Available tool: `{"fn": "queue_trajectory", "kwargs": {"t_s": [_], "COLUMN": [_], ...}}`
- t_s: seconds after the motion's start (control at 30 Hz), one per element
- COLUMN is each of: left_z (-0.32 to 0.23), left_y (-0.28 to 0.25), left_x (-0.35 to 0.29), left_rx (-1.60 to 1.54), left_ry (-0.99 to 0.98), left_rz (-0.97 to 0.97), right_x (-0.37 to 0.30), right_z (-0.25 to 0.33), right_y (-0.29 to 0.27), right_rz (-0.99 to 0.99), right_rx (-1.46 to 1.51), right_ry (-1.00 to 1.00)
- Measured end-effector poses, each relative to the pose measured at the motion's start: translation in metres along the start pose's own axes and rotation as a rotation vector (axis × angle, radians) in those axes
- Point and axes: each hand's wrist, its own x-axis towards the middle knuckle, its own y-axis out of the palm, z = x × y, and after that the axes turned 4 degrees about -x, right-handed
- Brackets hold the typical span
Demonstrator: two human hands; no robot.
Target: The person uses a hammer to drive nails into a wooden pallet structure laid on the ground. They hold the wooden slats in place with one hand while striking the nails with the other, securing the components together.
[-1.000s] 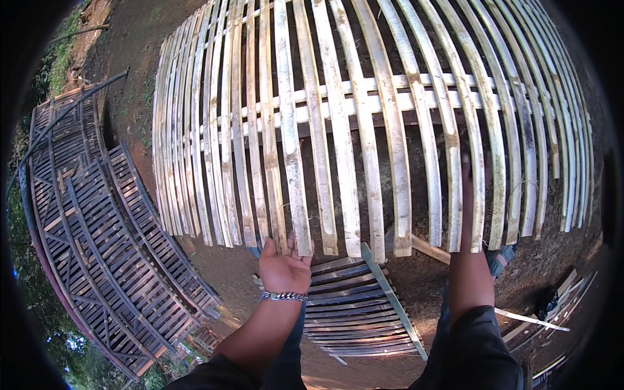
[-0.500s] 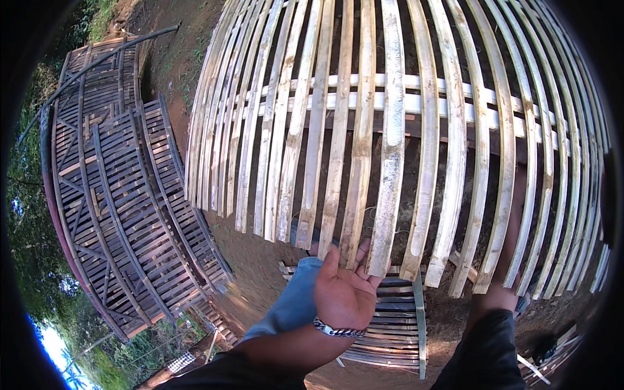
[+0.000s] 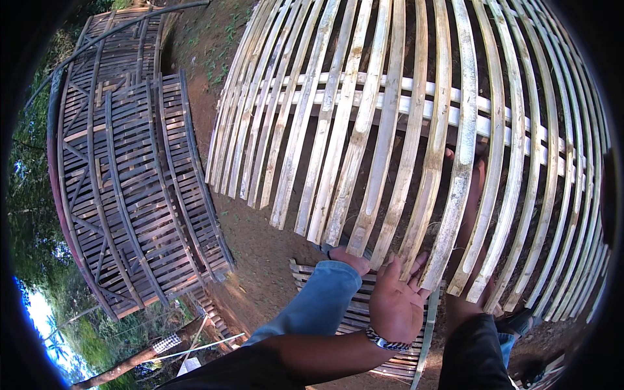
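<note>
Below, left hand (image 3: 394, 307) fingers spread against pale bamboo slat panel (image 3: 416, 130), right hand hidden behind slats, grip unclear, darker panels (image 3: 136, 188) leftward.

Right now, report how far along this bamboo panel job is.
Done: the pale bamboo panel has its slats on crossbars, and darker panels lie alongside. In hand: the left hand presses its lower slat ends; the right forearm reaches behind it. Left: probably setting it down; it is held tilted.

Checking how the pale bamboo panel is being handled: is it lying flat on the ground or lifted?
Lifted: the pale bamboo panel tilts above bare dirt, left hand at its lower edge.
</note>
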Motion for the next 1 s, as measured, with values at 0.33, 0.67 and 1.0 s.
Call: {"fn": "queue_trajectory", "kwargs": {"t_s": [0.33, 0.67, 1.0], "left_z": [0.001, 0.005, 0.039], "left_y": [-0.012, -0.004, -0.038], "left_x": [0.012, 0.046, 0.112], "left_rx": [-0.079, 0.110, 0.188], "left_ry": [-0.023, -0.038, 0.040], "left_rz": [0.099, -0.201, -0.317], "right_x": [-0.011, -0.265, -0.319], "right_z": [0.101, 0.192, 0.105], "right_y": [0.017, -0.034, -0.154], "right_rz": [0.074, 0.330, 0.654], "right_rx": [0.024, 0.315, 0.194], "right_ry": [-0.191, -0.556, -0.374]}}
